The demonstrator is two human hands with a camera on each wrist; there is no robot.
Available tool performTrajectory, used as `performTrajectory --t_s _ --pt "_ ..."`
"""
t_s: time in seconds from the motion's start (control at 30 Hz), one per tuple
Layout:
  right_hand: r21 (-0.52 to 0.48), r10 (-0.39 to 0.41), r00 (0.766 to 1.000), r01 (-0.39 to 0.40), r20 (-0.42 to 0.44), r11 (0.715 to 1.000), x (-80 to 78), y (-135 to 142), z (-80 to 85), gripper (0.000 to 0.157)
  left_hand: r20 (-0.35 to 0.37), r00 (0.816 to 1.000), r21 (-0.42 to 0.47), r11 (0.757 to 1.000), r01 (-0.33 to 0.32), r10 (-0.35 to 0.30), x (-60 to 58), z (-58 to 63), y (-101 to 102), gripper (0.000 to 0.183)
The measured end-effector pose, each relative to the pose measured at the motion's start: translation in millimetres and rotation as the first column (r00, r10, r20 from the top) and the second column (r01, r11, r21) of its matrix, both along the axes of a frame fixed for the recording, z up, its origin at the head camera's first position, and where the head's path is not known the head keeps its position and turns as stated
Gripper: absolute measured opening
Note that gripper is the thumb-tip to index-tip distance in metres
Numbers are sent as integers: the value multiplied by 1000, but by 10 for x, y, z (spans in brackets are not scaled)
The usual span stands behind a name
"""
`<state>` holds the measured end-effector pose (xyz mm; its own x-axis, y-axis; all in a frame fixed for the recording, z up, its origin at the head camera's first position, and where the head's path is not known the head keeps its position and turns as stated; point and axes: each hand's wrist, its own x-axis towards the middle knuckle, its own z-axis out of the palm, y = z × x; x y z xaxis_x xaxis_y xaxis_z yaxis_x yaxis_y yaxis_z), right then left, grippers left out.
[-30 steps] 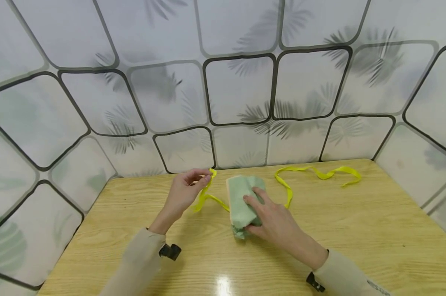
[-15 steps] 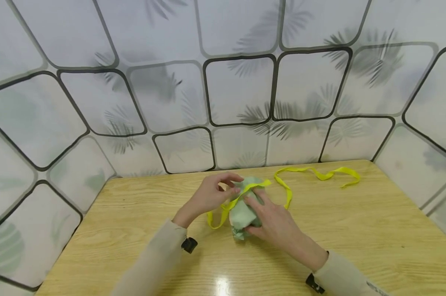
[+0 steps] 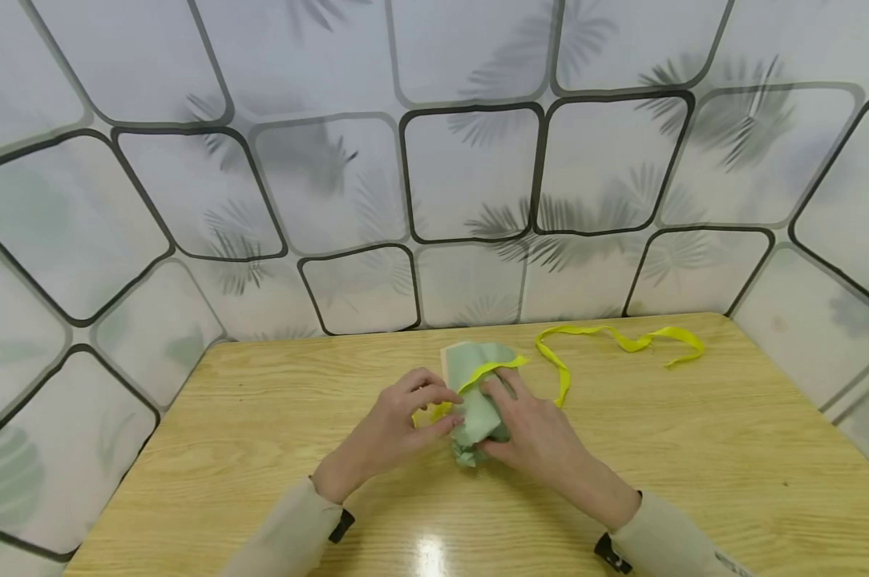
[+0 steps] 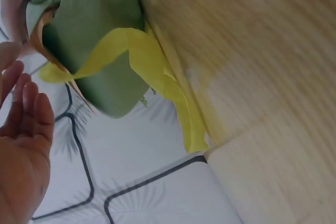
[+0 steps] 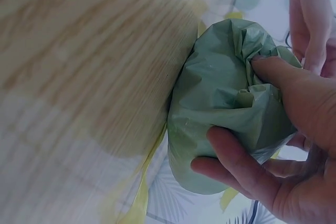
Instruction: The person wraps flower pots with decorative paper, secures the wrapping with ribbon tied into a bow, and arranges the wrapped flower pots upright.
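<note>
A soft pale-green paper-wrapped bundle (image 3: pixel 478 417) lies on the table, its near end crumpled and gathered. My right hand (image 3: pixel 543 437) grips it, the thumb pressing the folds (image 5: pixel 257 85) at the gathered end and the fingers round the side. A yellow ribbon (image 3: pixel 488 370) runs under the bundle, and its left end is laid across the top, reaching my right fingertips. At the bundle's left edge is my left hand (image 3: pixel 402 425), fingers bent loosely and apart, with ribbon showing behind them. In the left wrist view, the ribbon's loop (image 4: pixel 147 59) hangs beside the left fingers.
The ribbon's other length (image 3: pixel 560 369) curves off to the back right of the wooden table (image 3: pixel 694 449). A patterned fabric wall (image 3: pixel 470 176) rises right behind the table's back edge and along both sides.
My left hand carried the ribbon's left end rightward over the bundle, let it go there, then drew back down and left to the bundle's edge. My right hand keeps its hold.
</note>
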<state>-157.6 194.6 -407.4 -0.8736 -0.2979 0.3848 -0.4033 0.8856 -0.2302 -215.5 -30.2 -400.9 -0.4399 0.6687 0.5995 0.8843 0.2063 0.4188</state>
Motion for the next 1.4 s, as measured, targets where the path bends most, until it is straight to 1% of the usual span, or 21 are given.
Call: performTrajectory --t_s 0.1,0.17,0.2,0.27,0.37,0.47,0.53,0.6,0.67,0.73,0.77,0.83,0.87,0.93,1.0,1.07,1.1,1.17,1.2,1.27,1.4 --pt "-14 -11 1000 11 -13 1000 4 -2 -2 73 -130 991 -34 999 37 -42 57 -19 34 22" --pt "-16 -19 999 19 -33 1000 5 -2 -3 74 -165 985 -80 996 38 -51 83 -21 80 24" --pt "-19 -25 999 25 -39 1000 8 -2 -3 75 -171 984 -103 994 31 -48 93 -21 101 24" --pt "-27 -26 999 25 -44 999 7 -4 -5 75 -152 988 -132 991 19 -39 109 -17 136 23" --pt "-44 -15 1000 14 -27 999 12 -4 1 73 -105 994 -142 990 14 -29 124 -7 156 21" --pt "-82 13 999 -10 32 997 24 29 29 71 -89 996 -141 990 17 -30 128 6 167 20" --pt "-113 52 995 -42 87 993 31 79 67 69 -87 996 -147 989 21 -35 126 15 174 19" --pt "-148 95 982 -71 162 986 33 149 115 69 -82 996 -154 988 21 -34 127 25 178 19" --pt "-189 145 962 -102 230 977 30 229 170 66 -73 997 -168 986 12 -25 131 34 179 19" --pt "-232 192 944 -131 267 964 23 313 221 59 -75 997 -184 983 -3 -11 137 47 182 19" --pt "-252 205 941 -136 270 958 17 350 242 55 -78 997 -192 981 -9 -6 138 52 187 19" --pt "-300 215 947 -138 239 944 6 411 274 40 -90 996 -205 978 -19 1 139 64 201 18" --pt "-319 204 957 -132 204 938 -4 432 284 32 -93 996 -209 978 -22 2 140 72 210 17" --pt "-341 176 979 -132 101 931 -35 457 292 21 -93 996 -214 977 -22 2 140 93 228 16" --pt "-356 142 990 -137 -12 924 -81 462 294 18 -86 996 -220 975 -19 0 140 115 243 15" --pt "-342 128 987 -155 -100 927 -145 456 289 23 -75 997 -229 973 -20 3 141 138 254 14" --pt "-328 132 983 -167 -125 930 -180 450 285 27 -71 997 -235 972 -24 7 143 148 258 14" --pt "-294 145 979 -182 -142 938 -251 433 270 33 -70 997 -247 968 -38 21 148 161 265 13" --pt "-273 153 978 -186 -139 944 -282 423 259 32 -69 997 -251 967 -44 28 150 165 268 12" --pt "-241 156 980 -183 -125 953 -328 410 231 26 -69 997 -256 965 -54 38 160 171 274 11" --pt "-236 141 984 -164 -112 958 -349 409 186 13 -55 998 -262 964 -52 39 176 185 286 10"
